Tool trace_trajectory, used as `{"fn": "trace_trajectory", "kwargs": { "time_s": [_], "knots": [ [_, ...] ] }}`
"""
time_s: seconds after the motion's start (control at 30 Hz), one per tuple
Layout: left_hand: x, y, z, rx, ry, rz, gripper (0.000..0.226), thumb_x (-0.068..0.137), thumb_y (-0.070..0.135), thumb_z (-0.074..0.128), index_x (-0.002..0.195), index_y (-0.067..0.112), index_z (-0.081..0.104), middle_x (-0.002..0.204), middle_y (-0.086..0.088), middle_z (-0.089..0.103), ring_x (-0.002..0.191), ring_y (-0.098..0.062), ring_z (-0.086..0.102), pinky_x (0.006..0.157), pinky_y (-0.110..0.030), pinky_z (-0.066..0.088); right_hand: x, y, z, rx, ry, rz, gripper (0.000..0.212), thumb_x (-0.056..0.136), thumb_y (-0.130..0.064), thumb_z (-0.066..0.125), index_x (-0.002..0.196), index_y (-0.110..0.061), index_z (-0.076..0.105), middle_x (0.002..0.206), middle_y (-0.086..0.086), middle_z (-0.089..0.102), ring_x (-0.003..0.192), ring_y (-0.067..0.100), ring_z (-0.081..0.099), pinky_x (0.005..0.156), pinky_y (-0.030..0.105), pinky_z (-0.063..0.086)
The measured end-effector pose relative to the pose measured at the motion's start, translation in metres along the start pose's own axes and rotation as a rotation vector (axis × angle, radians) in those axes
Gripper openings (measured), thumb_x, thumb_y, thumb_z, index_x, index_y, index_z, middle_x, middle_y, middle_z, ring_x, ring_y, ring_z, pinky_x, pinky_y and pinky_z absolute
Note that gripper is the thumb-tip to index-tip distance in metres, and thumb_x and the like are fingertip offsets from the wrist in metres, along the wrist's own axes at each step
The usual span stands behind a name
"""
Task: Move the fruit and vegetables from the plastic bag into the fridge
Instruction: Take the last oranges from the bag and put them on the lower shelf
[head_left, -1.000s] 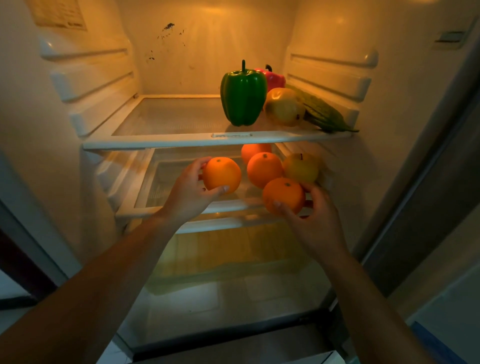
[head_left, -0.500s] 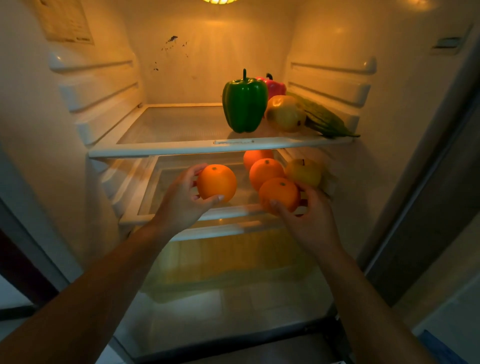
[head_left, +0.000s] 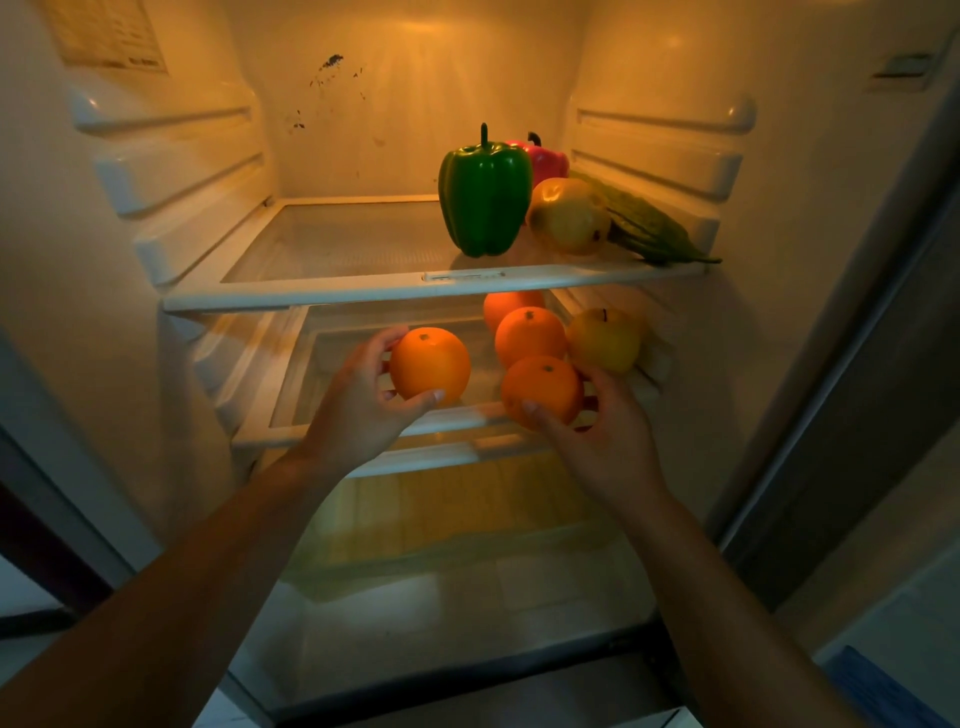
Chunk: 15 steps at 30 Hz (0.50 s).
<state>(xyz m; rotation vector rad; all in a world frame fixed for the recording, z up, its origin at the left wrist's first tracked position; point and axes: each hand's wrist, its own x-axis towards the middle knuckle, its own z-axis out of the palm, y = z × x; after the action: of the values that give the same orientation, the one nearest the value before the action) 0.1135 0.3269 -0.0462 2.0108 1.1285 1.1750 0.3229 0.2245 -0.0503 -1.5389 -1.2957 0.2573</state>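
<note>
Inside, the fridge (head_left: 171, 171) was lit. The left hand (head_left: 358, 410) held an orange (head_left: 430, 364), fingers (head_left: 382, 339) curled round it, at the front of the lower shelf (head_left: 280, 434). The right hand (head_left: 608, 447) gripped a second orange (head_left: 543, 389), fingers wrapped under it, just beside another orange (head_left: 530, 335) and a yellow apple (head_left: 605, 338) on that shelf. A green pepper (head_left: 483, 197) stood upright on the upper shelf (head_left: 311, 293).

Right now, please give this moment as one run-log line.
left hand: grips left orange | right hand: grips right orange | where: second shelf front
</note>
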Motion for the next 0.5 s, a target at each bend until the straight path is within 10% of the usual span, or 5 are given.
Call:
{"fn": "trace_trajectory", "kwargs": {
  "time_s": [0.5],
  "knots": [
    [0.048,-0.007,0.024,-0.073,-0.057,-0.132,0.077,0.066,0.021,0.082,0.131,0.027,0.040,0.134,-0.002,0.045,0.118,-0.018,0.048,0.089,-0.036,0.049,0.002,0.007,-0.014,0.016,0.045,0.061,0.062,0.066,-0.049,0.075,0.119,-0.024,0.053,0.116,-0.004,0.054,0.103,0.016,0.056,0.084,0.043,0.052]
  ]
}}
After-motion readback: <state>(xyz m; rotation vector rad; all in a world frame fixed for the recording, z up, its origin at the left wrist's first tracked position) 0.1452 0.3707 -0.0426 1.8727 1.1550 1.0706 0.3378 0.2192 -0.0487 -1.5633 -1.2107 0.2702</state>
